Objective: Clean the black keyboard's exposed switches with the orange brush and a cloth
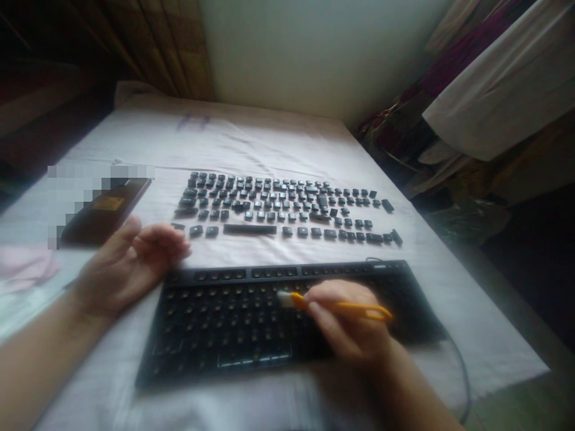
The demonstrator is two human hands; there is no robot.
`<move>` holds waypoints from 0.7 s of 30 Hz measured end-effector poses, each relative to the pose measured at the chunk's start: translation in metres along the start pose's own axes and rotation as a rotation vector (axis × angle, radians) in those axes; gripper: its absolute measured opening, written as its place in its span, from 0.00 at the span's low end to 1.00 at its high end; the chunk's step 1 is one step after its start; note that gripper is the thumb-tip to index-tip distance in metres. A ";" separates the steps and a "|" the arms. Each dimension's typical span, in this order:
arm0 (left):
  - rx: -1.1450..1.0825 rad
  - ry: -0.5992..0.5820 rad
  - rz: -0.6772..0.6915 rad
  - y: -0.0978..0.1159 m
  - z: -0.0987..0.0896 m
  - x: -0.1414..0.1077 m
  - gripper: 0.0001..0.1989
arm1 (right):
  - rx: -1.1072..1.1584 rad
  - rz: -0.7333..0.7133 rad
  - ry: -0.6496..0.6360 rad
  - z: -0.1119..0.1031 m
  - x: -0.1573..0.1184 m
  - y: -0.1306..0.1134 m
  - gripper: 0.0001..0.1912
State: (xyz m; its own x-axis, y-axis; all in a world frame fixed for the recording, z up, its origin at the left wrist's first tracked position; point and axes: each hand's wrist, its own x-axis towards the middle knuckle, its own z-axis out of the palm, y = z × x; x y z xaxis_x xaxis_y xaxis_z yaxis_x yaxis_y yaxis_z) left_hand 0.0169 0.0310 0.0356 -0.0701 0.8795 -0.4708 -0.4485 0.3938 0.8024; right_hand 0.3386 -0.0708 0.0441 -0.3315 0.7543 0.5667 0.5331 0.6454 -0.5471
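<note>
Your right hand (354,317) holds a yellow brush (299,300), its fingers closed on the handle near the bristle end, while the looped tail of the handle sticks out beyond your hand to the right. The pale bristles point left, over the middle of the black keyboard (224,323); you cannot tell from this view whether they touch it. The keyboard lies flat in front of you on the desk (233,140), its rows of key sockets exposed, and your right hand is above its right half.

Your left hand (130,260) is beside the keyboard's far left corner, palm turned inward, with the fingers loosely curled, partly open and empty. Whether it touches the corner is unclear.

Beyond the keyboard, the loose black keycaps (269,197) are set out in rows much like a keyboard layout, with 1 long keycap (250,230) in the nearest row. A dark brown object (108,206), partly pixelated, lies past your left hand, and a pink cloth (29,266) is at the left edge. A cable (462,365) curves down past the keyboard's right side. A pale wall (314,54), a brown curtain (175,42) and hanging fabrics (498,96) surround the far end.
</note>
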 end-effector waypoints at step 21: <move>0.016 -0.026 0.008 -0.001 -0.002 0.002 0.24 | 0.039 -0.008 0.011 0.002 0.001 0.000 0.09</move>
State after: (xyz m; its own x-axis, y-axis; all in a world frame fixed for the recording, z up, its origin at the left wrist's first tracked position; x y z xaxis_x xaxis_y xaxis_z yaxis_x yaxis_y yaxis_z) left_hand 0.0150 0.0316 0.0330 -0.0503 0.8893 -0.4546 -0.4336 0.3906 0.8121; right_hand 0.3365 -0.0697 0.0436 -0.3272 0.7477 0.5779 0.4999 0.6559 -0.5656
